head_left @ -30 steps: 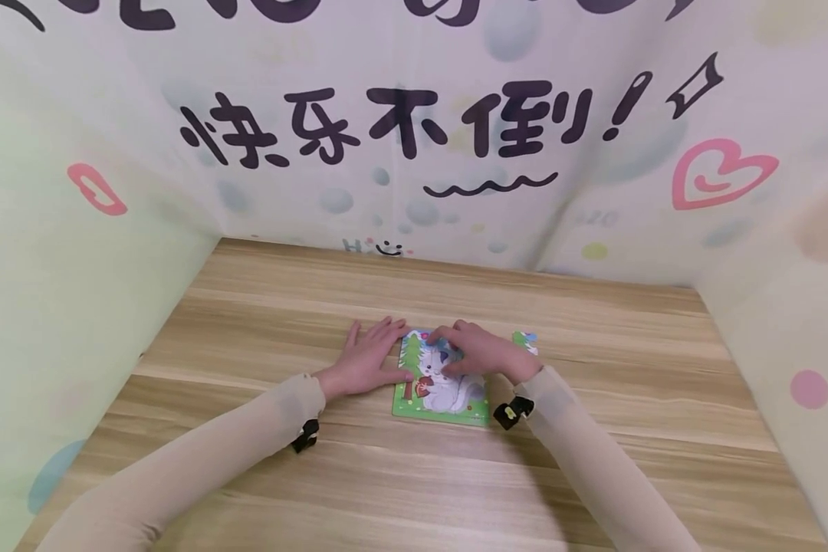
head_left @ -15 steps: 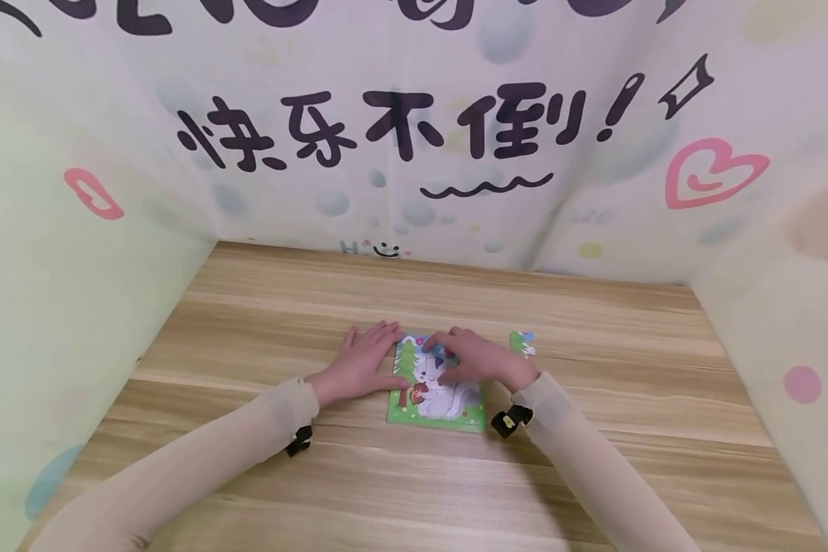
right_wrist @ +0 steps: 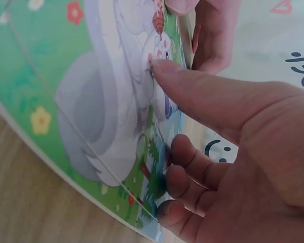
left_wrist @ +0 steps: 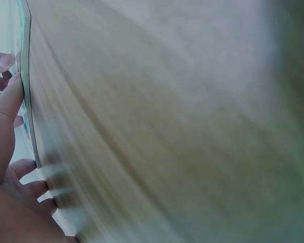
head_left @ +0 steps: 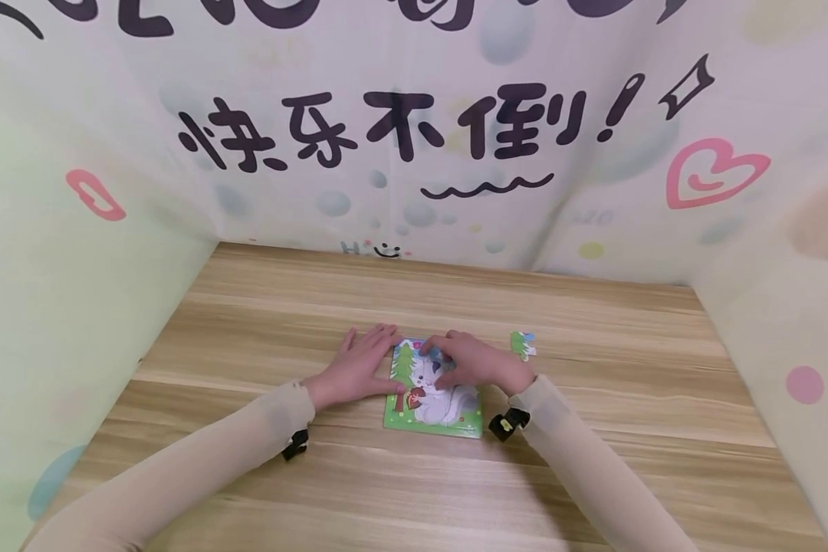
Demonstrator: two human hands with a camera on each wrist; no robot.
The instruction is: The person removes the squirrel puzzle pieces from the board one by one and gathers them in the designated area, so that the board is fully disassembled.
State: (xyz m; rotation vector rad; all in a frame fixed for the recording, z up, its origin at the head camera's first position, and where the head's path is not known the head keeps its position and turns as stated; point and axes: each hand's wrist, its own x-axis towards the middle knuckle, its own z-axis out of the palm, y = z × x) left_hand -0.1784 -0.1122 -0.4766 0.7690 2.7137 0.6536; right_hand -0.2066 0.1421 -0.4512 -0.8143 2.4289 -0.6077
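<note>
A jigsaw puzzle (head_left: 414, 423) with a white-grey squirrel, a fir tree and a green border lies on the table. My left hand (head_left: 355, 369) has its fingers spread at the puzzle's upper left corner, its thumb on the left side. The left wrist view shows that thumb against the puzzle's edge (left_wrist: 26, 83). Over the upper right part is my right hand (head_left: 479, 363), thumb and fingers bent around a puzzle piece there. In the right wrist view, its thumb (right_wrist: 175, 76) touches the squirrel's face and its fingertips (right_wrist: 175, 179) meet the blue-and-green upper part. The palm hides some of the picture.
A loose puzzle piece (head_left: 523, 345) with green tree and blue patches lies right of the puzzle. The wood-grain table (head_left: 400, 491) meets a printed cloth backdrop (head_left: 400, 207) at the back, with cloth walls on both sides.
The puzzle has slid slightly toward the front of the table and a little left, both hands moving with it. The finger poses look nearly the same. The loose piece stays put.
</note>
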